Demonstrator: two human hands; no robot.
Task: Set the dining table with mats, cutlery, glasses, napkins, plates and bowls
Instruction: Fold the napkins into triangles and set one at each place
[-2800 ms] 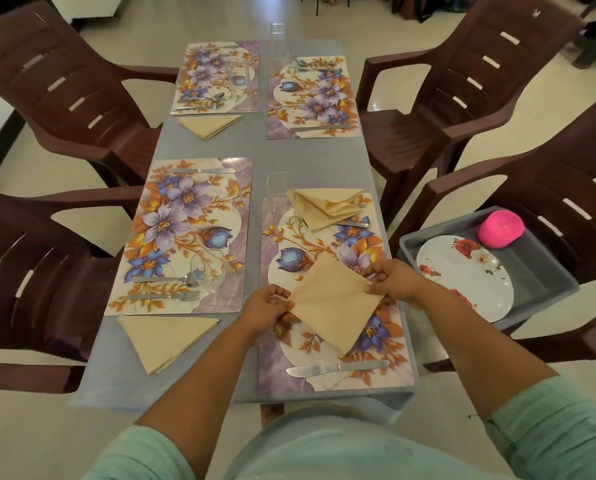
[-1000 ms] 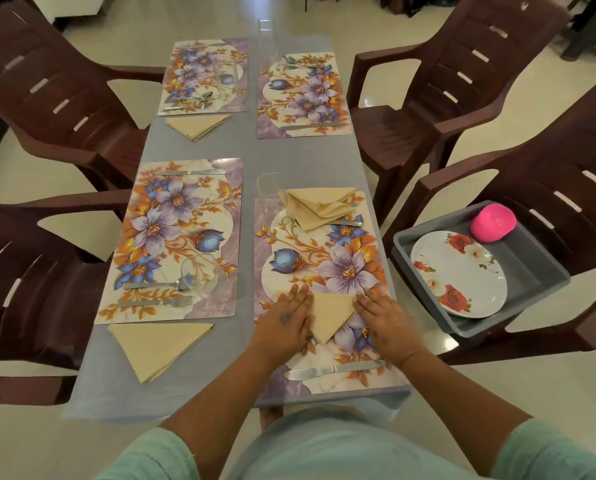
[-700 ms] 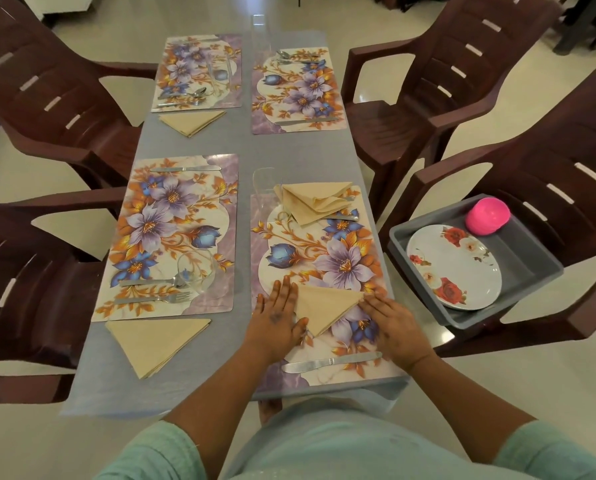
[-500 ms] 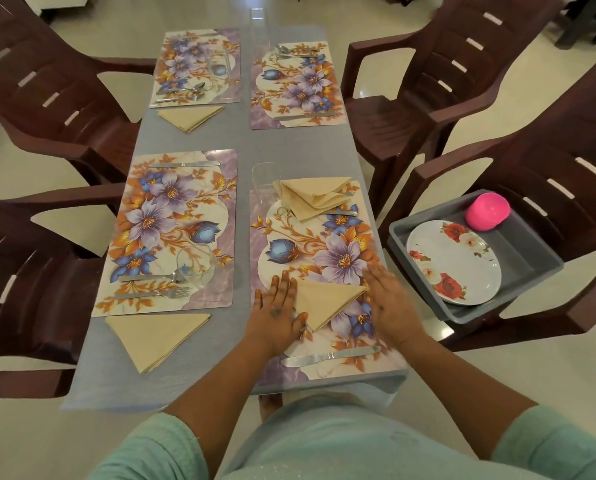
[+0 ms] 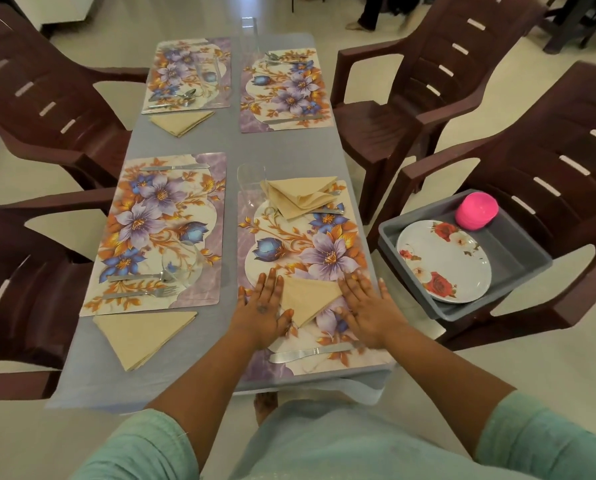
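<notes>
- Since the last frame, both hands spread wider off the folded napkin (image 5: 307, 297).
- Left hand (image 5: 263, 308), right hand (image 5: 367, 308): flat, fingers straight, flanking it.
- Napkin: beige triangle, lower-centre on the floral mat (image 5: 289, 244); long edge horizontal, tip pointing toward the frame's bottom.

I have a single wide-angle view, worn on the head, looking forward and steeply down along the table (image 5: 185, 382) from its near short end. My own torso and forearms fill the bottom edge, so the near mat (image 5: 289, 237) sits close, while the far mats and the chairs (image 5: 428, 98) to either side bend outward at the frame's edges.
</notes>
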